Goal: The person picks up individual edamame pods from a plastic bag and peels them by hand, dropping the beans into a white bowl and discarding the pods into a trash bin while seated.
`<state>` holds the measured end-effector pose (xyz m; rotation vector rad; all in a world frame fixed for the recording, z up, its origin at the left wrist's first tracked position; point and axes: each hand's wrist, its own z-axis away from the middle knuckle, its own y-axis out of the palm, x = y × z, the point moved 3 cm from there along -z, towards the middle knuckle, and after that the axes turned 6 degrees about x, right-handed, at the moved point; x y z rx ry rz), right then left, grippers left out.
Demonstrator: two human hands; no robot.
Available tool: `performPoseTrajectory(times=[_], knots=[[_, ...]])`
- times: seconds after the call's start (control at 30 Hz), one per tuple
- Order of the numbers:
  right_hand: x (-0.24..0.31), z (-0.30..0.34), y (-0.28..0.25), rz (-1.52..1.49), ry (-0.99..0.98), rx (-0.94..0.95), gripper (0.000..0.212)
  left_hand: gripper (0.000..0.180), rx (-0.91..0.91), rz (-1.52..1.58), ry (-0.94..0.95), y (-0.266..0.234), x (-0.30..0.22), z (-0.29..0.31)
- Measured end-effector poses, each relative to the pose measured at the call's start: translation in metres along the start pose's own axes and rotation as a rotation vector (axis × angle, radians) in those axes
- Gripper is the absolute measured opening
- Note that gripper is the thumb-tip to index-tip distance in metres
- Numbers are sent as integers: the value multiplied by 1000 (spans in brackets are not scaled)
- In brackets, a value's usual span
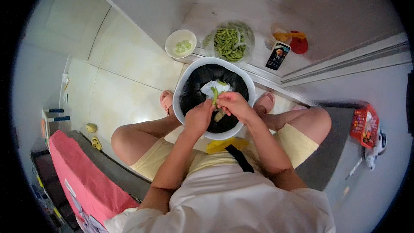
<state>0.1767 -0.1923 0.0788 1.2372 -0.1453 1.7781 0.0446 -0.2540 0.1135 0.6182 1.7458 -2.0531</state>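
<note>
Both grips, left hand (197, 118) and right hand (230, 105), pinch one green pod (214, 96) over black-lined bin (183, 88). Beyond: one white bowl (174, 39) of shelled beans, one clear bag of pods (229, 42).

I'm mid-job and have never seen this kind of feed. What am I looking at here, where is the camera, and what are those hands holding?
There is no machine: this is one wide fisheye camera on a seated person's head, looking down, so edges bend. The left hand and right hand together hold a green bean pod over a white bin lined with a black bag. Beyond it, on a low white ledge, are a clear bag of pods, a small white bowl of shelled beans and a phone.
</note>
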Motion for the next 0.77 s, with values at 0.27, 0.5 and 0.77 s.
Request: performPoseTrajectory(times=[0.27,0.5,0.77], knots=[[-4,-3,-10,-116,-29,-133,12,16,5,-37,72,15,-9,-14],[-32,-37,4,40,81,-102,29,26,-145,646,-15,70,56,8],[-9,-7,-13,-32,9,-129,17,32,27,192,-23,28,-24,-8]])
